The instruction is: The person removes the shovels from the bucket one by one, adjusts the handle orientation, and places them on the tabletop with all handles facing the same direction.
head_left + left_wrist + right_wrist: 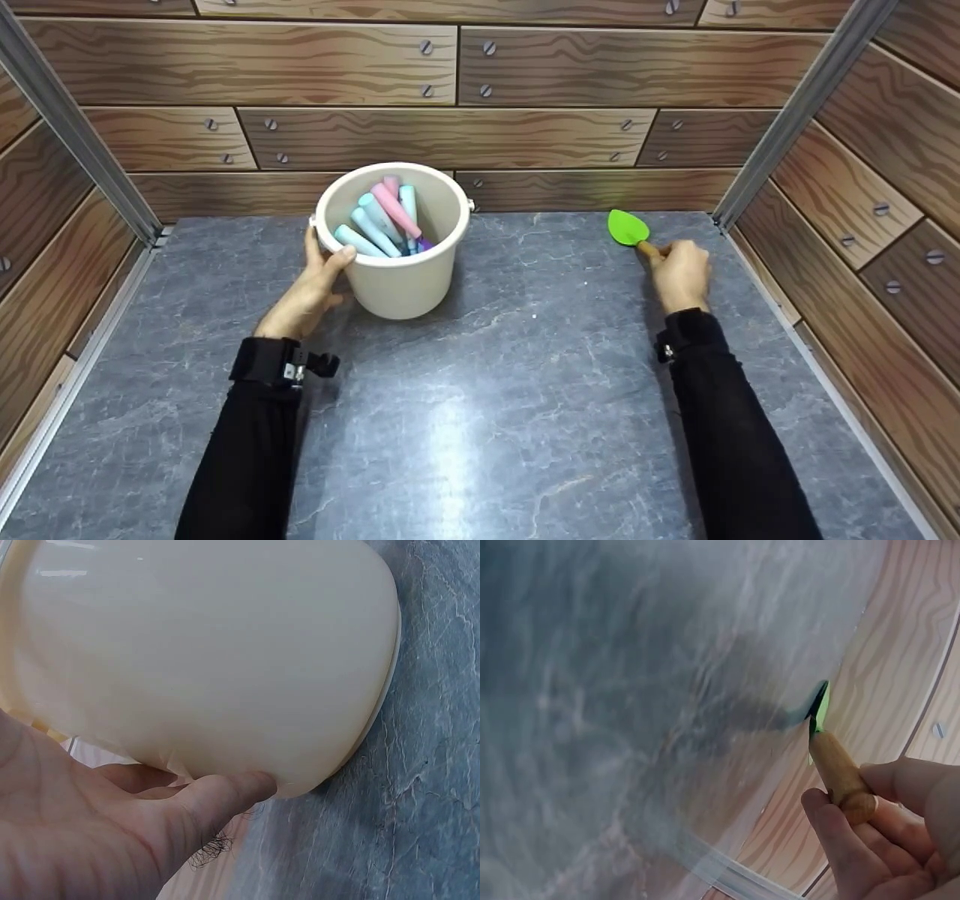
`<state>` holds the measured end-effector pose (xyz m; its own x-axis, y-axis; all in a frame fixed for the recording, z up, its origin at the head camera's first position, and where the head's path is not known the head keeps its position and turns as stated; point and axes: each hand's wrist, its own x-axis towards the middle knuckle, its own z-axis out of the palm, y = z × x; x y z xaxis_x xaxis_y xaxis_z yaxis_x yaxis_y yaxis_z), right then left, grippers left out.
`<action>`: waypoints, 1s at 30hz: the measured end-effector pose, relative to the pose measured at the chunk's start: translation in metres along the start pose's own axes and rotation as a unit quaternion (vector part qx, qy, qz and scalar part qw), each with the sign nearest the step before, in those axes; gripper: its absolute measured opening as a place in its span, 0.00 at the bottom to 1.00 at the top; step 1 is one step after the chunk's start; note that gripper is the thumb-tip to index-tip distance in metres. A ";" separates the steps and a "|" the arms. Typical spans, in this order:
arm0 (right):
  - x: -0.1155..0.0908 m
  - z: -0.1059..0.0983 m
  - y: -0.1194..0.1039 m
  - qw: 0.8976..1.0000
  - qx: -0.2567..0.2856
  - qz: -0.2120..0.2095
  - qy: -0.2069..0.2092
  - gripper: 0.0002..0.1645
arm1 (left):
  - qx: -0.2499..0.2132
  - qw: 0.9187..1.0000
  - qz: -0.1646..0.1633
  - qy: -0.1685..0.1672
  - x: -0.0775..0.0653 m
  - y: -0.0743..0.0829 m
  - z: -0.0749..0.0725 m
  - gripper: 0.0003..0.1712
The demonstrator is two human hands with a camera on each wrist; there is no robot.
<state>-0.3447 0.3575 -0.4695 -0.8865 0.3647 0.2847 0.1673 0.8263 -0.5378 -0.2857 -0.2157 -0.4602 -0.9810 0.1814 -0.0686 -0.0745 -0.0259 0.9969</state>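
A cream bucket [405, 281] stands at the back, left of the middle, holding several tapered light blue [375, 231] and pink handle-like pieces [396, 210]; their lower ends are mostly hidden. My left hand [304, 289] holds it at its left side, thumb at the rim. In the left wrist view a fingertip [259, 785] rests against the lower wall of the bucket [225, 652]. Over at the back right, my right hand [682, 274] grips the wooden handle of a small trowel [628, 228] with a green, leaf-shaped blade. Fingers and thumb pinch that handle [844, 776] in the right wrist view.
The grey marbled table [540, 375] is bounded by wood-patterned panels at the back [555, 139] and both sides. Metal posts [806, 105] rise at the back corners. Both forearms wear black sleeves and wrist bands.
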 end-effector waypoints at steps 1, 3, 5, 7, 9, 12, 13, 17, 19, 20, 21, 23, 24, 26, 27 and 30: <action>0.000 0.001 0.000 1.000 -0.005 -0.003 -0.004 0.29 | -0.001 1.000 0.001 0.000 0.000 0.000 0.000 0.67; 0.000 0.004 -0.001 1.000 -0.015 -0.007 -0.012 0.30 | -0.001 1.000 0.002 0.001 0.000 0.000 0.000 0.68; 0.001 0.006 -0.001 0.999 -0.024 -0.011 -0.023 0.31 | -0.002 1.000 0.002 0.001 0.000 -0.001 0.001 0.68; 0.001 0.008 -0.001 0.999 -0.028 -0.013 -0.034 0.32 | -0.004 1.000 0.003 0.002 0.000 -0.001 0.001 0.68; 0.002 0.009 -0.001 0.999 -0.031 -0.013 -0.042 0.32 | -0.004 1.000 0.003 0.002 0.000 -0.001 0.001 0.68; 0.002 0.010 -0.002 0.998 -0.035 -0.012 -0.049 0.33 | -0.003 1.000 0.004 0.003 0.000 -0.001 0.000 0.68; 0.002 0.010 -0.003 0.998 -0.037 -0.012 -0.051 0.32 | -0.004 1.000 0.004 0.003 0.000 -0.001 0.000 0.68; 0.004 0.009 -0.005 0.998 -0.042 -0.013 -0.054 0.32 | -0.005 1.000 0.003 0.003 0.000 -0.002 0.000 0.68; 0.005 0.006 -0.007 0.998 -0.038 -0.015 -0.049 0.31 | -0.006 1.000 0.003 0.003 0.000 -0.002 0.000 0.68; 0.005 0.005 -0.009 0.998 -0.036 -0.018 -0.048 0.30 | -0.006 1.000 0.003 0.003 0.000 -0.002 0.000 0.68; 0.006 0.003 -0.010 0.998 -0.034 -0.023 -0.047 0.28 | -0.007 1.000 0.004 0.003 0.000 -0.002 0.000 0.68; 0.007 -0.002 -0.015 0.998 -0.030 -0.034 -0.044 0.26 | -0.004 1.000 0.006 0.001 -0.001 -0.001 0.000 0.68; 0.007 -0.004 -0.018 0.998 -0.028 -0.041 -0.044 0.24 | -0.002 1.000 0.007 0.001 -0.001 -0.001 0.000 0.68; 0.008 -0.009 -0.024 0.997 -0.029 -0.053 -0.046 0.25 | 0.002 1.000 0.008 0.000 -0.001 -0.001 0.000 0.67; 0.008 -0.011 -0.027 0.997 -0.031 -0.058 -0.047 0.26 | 0.004 1.000 0.009 0.000 -0.001 -0.001 -0.001 0.67; 0.010 -0.017 -0.037 0.996 -0.037 -0.064 -0.058 0.32 | 0.002 1.000 0.008 0.001 -0.001 -0.001 0.000 0.67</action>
<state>-0.3520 0.3376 -0.4332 -0.9456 0.2063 0.2515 0.0774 0.8937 -0.4420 -0.2850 -0.2161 -0.4617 -0.9824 0.1792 -0.0524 -0.0577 -0.0246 0.9980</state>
